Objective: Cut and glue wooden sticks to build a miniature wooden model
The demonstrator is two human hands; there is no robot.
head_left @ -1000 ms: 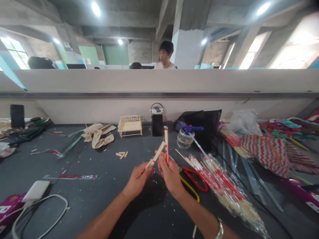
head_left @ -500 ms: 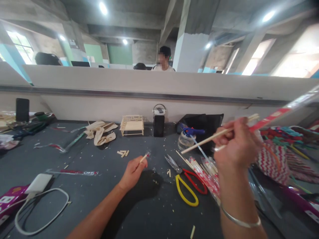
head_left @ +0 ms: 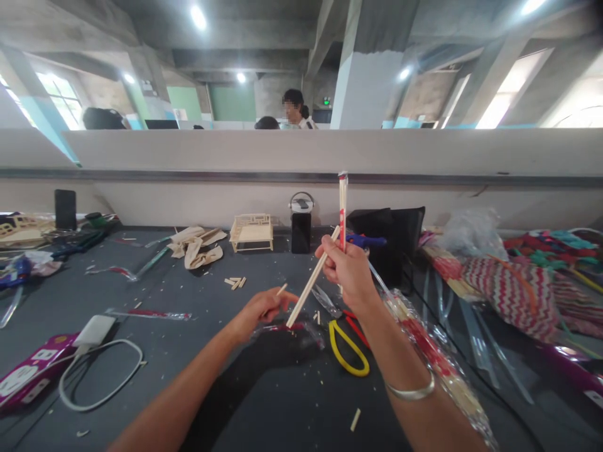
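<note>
My right hand [head_left: 346,270] is closed around a pair of bare wooden chopsticks [head_left: 308,289], which slant down to the left. The same hand grips a second pair of chopsticks, upright in a clear and red wrapper [head_left: 343,207]. My left hand [head_left: 264,311] pinches a short wooden stick [head_left: 281,289], much of it hidden by the fingers. A left finger reaches out close to the chopsticks' lower part; I cannot tell whether it touches. Below lies an empty plastic wrapper [head_left: 301,328] on the dark table. Scissors [head_left: 348,348] with yellow and red handles lie beside my right forearm.
A miniature wooden bench [head_left: 252,233] stands at the back beside crumpled brown cloth [head_left: 198,245] and a phone [head_left: 301,233]. Short stick pieces [head_left: 235,282] lie in front. Packed chopsticks [head_left: 438,358] and patterned fabric [head_left: 511,301] are on the right; a purple power strip [head_left: 38,370] is left.
My right hand has swung left and lower, bringing the bare chopsticks near my left hand and the wrapped pair upright. A wrapper now lies beneath my left hand, whose finger has extended.
</note>
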